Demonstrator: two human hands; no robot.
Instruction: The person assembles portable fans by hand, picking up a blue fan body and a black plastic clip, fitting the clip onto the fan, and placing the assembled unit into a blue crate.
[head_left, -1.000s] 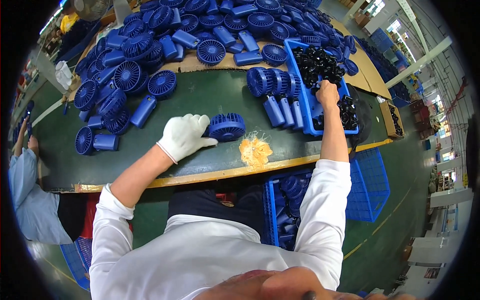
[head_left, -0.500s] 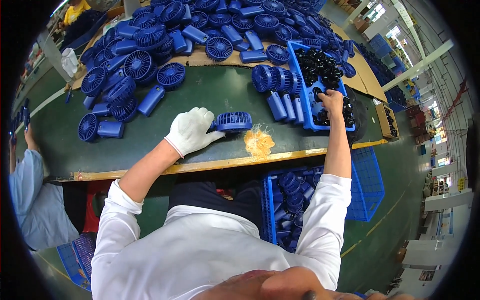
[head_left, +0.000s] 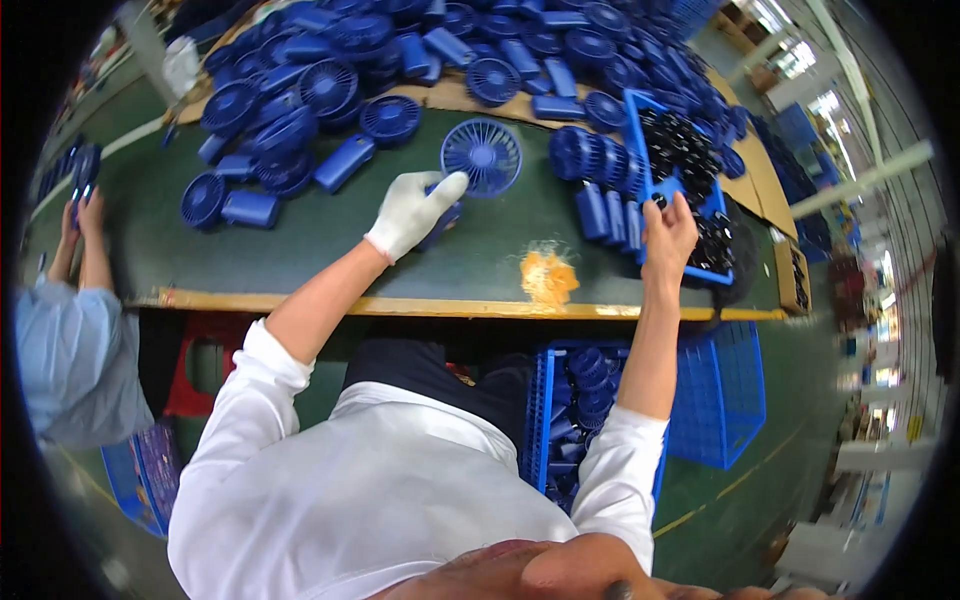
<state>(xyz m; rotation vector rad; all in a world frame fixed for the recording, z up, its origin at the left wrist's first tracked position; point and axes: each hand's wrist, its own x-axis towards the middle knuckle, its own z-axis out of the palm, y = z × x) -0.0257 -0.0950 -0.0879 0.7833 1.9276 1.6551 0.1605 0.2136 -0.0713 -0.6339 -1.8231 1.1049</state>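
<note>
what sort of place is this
Likely a factory assembly area: a heap of matching blue fans, a tray of small black parts, and another worker at the green bench.

left hand [head_left: 412, 212] (white-gloved) holds a blue fan [head_left: 482, 157], right hand [head_left: 668, 238] near a tray [head_left: 634, 125].

Hands [head_left: 408, 214] [head_left: 668, 240] well apart, left gloved

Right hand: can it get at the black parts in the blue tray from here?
Likely yes: the right hand is at the near-left side of the blue tray, and no lid covers the black parts.
</note>
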